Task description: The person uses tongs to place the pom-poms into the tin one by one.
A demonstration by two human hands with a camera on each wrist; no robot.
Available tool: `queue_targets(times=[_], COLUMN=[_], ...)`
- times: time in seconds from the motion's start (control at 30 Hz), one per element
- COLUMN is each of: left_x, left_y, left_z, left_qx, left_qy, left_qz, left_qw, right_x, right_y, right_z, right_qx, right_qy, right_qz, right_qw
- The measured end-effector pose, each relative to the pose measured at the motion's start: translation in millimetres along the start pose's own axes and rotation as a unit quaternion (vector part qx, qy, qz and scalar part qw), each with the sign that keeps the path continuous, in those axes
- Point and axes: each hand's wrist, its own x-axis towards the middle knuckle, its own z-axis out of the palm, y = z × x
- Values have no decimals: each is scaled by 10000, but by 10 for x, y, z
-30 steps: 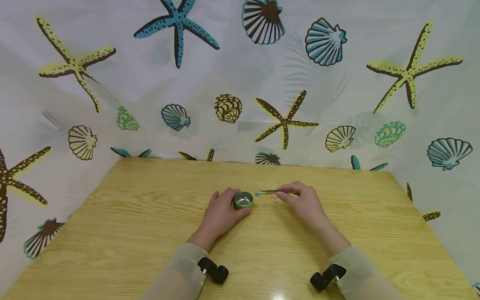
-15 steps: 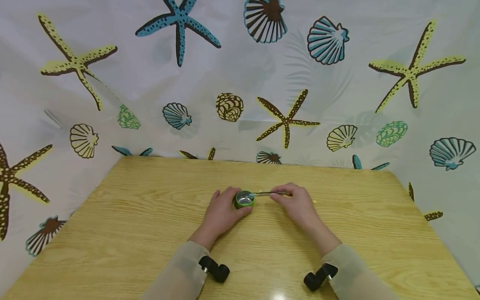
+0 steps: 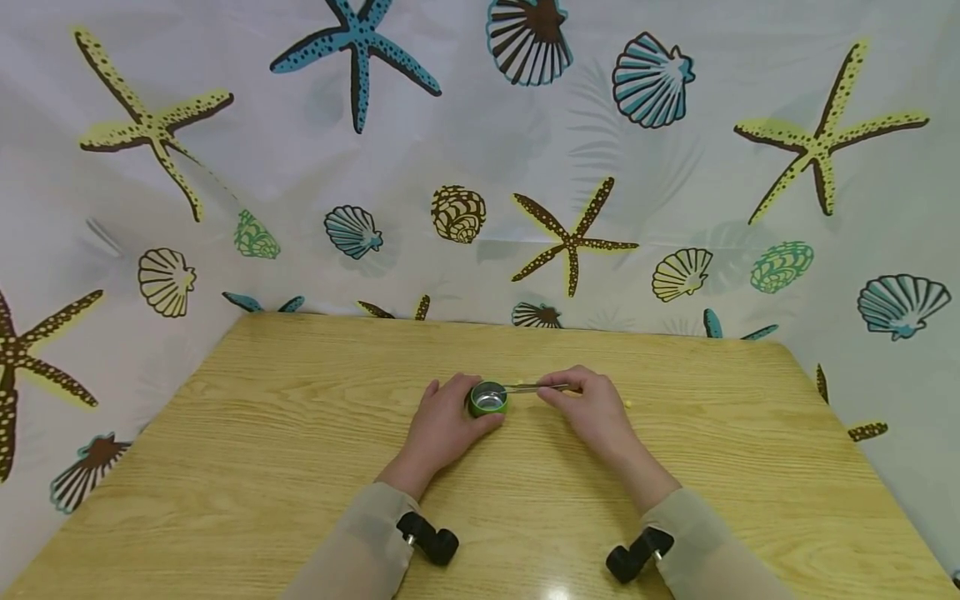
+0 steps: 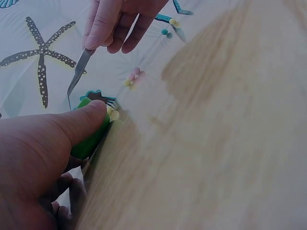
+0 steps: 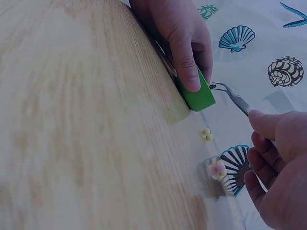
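Landmark: one green cup (image 5: 199, 99), silver inside, standing on the wooden worktop (image 3: 420, 517).

Hands, two. Left hand (image 3: 442, 427): on the cup's left, curled around its wall, thumb on the near side; holds the cup only. Right hand (image 3: 596, 408): well to the cup's right, thumb and forefinger pinching one pair of metal tweezers (image 5: 237, 100), remaining fingers loosely bent.

Tweezers: tips at the cup's mouth, slightly parted in the right wrist view; cannot tell whether anything sits between them.

Small balls, four spots counted in the left wrist view, going outward from the cup: yellow ball (image 4: 114, 115), just beside it; pink-and-yellow cluster (image 4: 131, 77), next out; teal ball (image 4: 164, 31), farther; second yellow spot (image 4: 172, 21), farthest. Exact number per spot not resolvable.

Sleeves: two, each with one black mount (image 3: 427, 540), both nearer the wearer than the cup. Beyond the cup: one printed cloth (image 3: 420, 275), starfish and shells.
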Motion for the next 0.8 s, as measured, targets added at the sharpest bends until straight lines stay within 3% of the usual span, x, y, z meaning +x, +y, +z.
queue_targets(times=[0.8], left_x=[-11], left_y=[34], left_z=[-23], left_qx=[18], left_qy=[38], left_qz=[26], left_qw=[10000], right_x=[-168], right_y=[158], right_z=[-529], right_qx=[94], right_qy=[292], right_qz=[280], right_qw=[9991])
